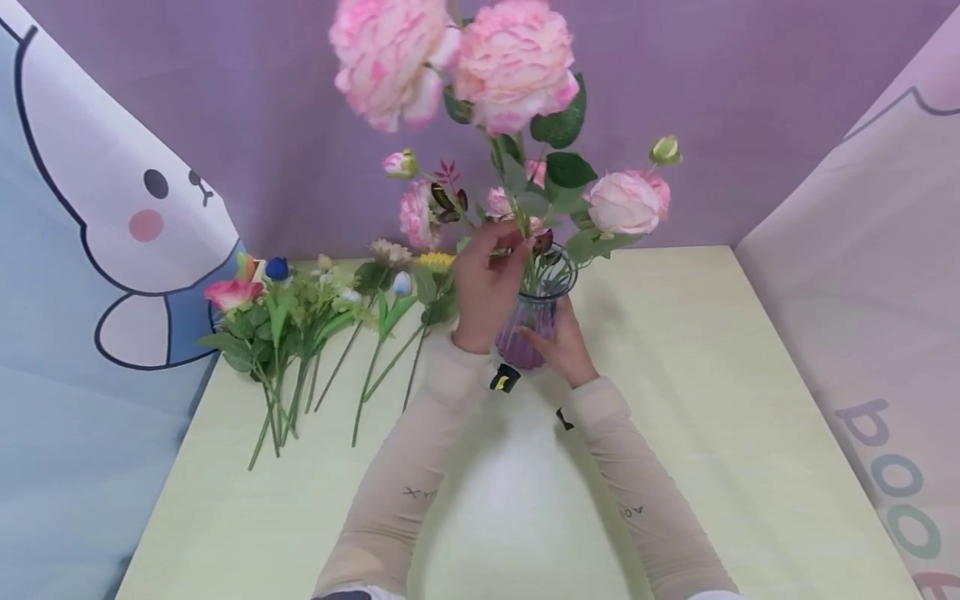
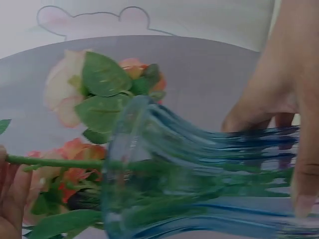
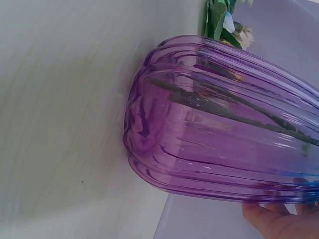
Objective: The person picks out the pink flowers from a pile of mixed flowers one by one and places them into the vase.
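Observation:
A ribbed glass vase (image 1: 531,325), clear at the rim and purple toward its base, stands upright on the table. My right hand (image 1: 566,343) grips its side, thumb toward me; those fingers (image 3: 271,216) show against the glass in the right wrist view. Above the rim, my left hand (image 1: 487,287) pinches a green stem (image 2: 55,162) that runs into the vase mouth. Large pink peonies (image 1: 517,62) rise above this hand. Another pink bloom (image 1: 628,202) leans out to the right, and smaller pink flowers (image 1: 418,215) stand behind the left hand. Several stems show through the glass.
Loose artificial flowers lie left on the table (image 1: 675,417), among them a pink rose (image 1: 234,293), a blue bud (image 1: 277,267) and a white tulip (image 1: 402,283). A purple backdrop (image 1: 262,100) hangs behind; printed cloths flank both sides.

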Demonstrator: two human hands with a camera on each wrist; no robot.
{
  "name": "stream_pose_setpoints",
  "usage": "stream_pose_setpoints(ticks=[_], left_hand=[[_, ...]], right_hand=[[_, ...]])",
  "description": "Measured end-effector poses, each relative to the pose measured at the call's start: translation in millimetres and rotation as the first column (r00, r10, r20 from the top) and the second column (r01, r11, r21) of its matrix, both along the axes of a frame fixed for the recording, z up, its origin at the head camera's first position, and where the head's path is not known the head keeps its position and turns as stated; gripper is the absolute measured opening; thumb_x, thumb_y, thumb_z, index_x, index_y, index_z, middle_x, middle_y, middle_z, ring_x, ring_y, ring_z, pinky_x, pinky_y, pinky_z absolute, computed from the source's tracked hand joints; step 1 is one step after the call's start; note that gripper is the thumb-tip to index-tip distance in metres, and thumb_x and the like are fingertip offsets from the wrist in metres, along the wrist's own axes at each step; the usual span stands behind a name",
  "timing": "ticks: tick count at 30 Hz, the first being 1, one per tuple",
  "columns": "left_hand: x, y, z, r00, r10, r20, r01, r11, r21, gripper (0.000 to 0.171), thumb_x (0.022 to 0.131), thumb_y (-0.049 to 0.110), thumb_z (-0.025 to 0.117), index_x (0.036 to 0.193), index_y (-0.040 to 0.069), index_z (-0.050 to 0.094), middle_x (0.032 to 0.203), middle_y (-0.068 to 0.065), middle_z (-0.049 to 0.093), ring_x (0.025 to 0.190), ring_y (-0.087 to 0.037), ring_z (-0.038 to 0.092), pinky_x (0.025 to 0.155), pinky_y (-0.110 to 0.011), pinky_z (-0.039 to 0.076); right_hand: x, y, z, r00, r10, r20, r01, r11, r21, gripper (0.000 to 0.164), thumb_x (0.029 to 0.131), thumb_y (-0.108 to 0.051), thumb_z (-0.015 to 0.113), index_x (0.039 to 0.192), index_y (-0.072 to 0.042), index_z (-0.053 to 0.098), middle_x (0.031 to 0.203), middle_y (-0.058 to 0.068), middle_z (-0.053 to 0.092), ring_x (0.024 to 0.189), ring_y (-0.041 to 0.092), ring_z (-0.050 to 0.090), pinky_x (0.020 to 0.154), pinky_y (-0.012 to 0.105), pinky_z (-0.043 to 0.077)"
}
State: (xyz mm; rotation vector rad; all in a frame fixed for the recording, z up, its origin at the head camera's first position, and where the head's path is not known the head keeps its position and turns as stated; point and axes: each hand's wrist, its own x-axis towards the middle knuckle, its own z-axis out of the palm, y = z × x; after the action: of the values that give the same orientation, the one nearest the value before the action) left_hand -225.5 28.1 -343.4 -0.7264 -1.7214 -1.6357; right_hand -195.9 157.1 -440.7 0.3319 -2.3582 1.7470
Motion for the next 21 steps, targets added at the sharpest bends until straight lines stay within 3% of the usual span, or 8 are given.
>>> stream_pose_setpoints(ticks=[5, 10, 21], left_hand=[[-1.3, 4.3, -5.7, 0.999, 0.028, 0.042, -0.022, 0.992, -0.121, 0.014, 0.087, 0.002, 0.064, 0.1, -0.003, 0.065, 0.09, -0.015, 0.065, 0.078, -0.023, 0.064, 0.065, -0.02, 0.054], [1.1, 6.3, -11.0, 0.995, 0.085, 0.055, -0.069, 0.969, -0.238, 0.014, 0.089, 0.004, 0.061, 0.101, -0.002, 0.063, 0.092, -0.013, 0.064, 0.08, -0.02, 0.064, 0.066, -0.016, 0.052], [8.4, 7.6, -25.7, 0.977, 0.202, 0.062, -0.168, 0.919, -0.358, 0.015, 0.09, 0.008, 0.06, 0.102, -0.001, 0.063, 0.089, -0.012, 0.065, 0.073, -0.018, 0.064, 0.063, -0.019, 0.052]], right_hand=[[0.7, -0.1, -0.2, 1.0, 0.007, -0.03, -0.007, 1.0, 0.022, 0.084, 0.08, 0.004, 0.069, 0.145, 0.006, 0.015, 0.145, 0.026, 0.031, 0.136, 0.036, 0.029, 0.113, 0.043, 0.022], [1.7, -0.1, 0.8, 0.999, 0.012, -0.046, -0.01, 0.999, 0.045, 0.085, 0.08, 0.006, 0.068, 0.144, 0.009, 0.013, 0.144, 0.028, 0.03, 0.135, 0.038, 0.029, 0.113, 0.046, 0.022], [3.1, -1.2, 3.7, 1.0, -0.01, 0.003, 0.01, 0.996, 0.093, 0.087, 0.081, 0.005, 0.067, 0.145, 0.009, 0.008, 0.147, 0.03, 0.024, 0.137, 0.04, 0.025, 0.114, 0.047, 0.02]])
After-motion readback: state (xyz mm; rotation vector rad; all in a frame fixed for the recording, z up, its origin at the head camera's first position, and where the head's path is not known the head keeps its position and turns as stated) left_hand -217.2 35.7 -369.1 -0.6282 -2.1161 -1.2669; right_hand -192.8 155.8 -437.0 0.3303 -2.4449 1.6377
